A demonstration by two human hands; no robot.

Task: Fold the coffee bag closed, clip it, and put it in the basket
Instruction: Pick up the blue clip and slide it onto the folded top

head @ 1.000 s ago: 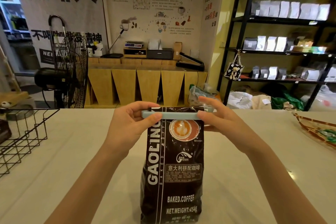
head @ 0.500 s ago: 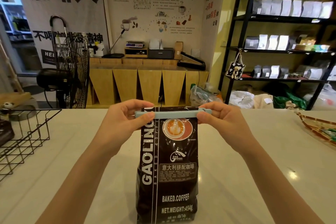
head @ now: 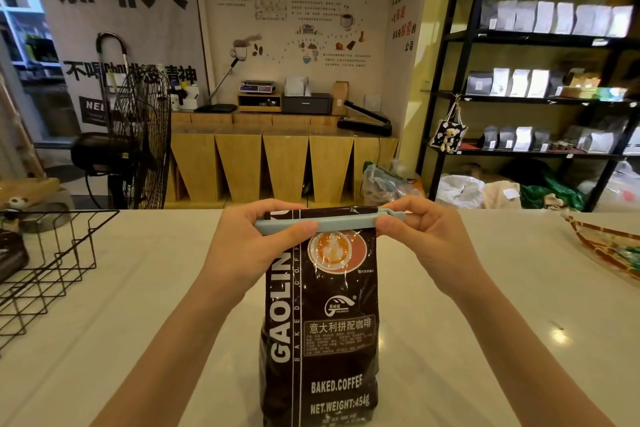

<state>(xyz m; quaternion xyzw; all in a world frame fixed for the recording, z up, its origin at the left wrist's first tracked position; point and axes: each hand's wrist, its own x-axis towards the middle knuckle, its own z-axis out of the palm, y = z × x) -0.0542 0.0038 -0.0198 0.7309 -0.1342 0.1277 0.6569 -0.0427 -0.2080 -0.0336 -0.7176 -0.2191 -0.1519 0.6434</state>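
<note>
Head view: compared with the frame 0.5 s earlier, the coffee bag [head: 320,315] is seen to sit slightly further right in the picture, and the clip [head: 329,224] is tilted a little more, its right end higher than its left. The bag is stood upright on the pale counter [head: 485,322], its top folded over and the pale blue clip laid across the fold. 1 bag, 1 clip and 2 hands are counted. The left hand [head: 256,246] is closed on the clip's left end, thumb on the near face and fingers curled over the far side. The right hand [head: 422,246] is pinched on the clip's right end in the same way, where a small latch tab projects; whether the latch is snapped cannot be told. 1 black wire basket [head: 52,263] is seen at the left edge of the counter, well apart from the bag. 1 patterned tray [head: 602,246] is partly seen at the right edge.
</note>
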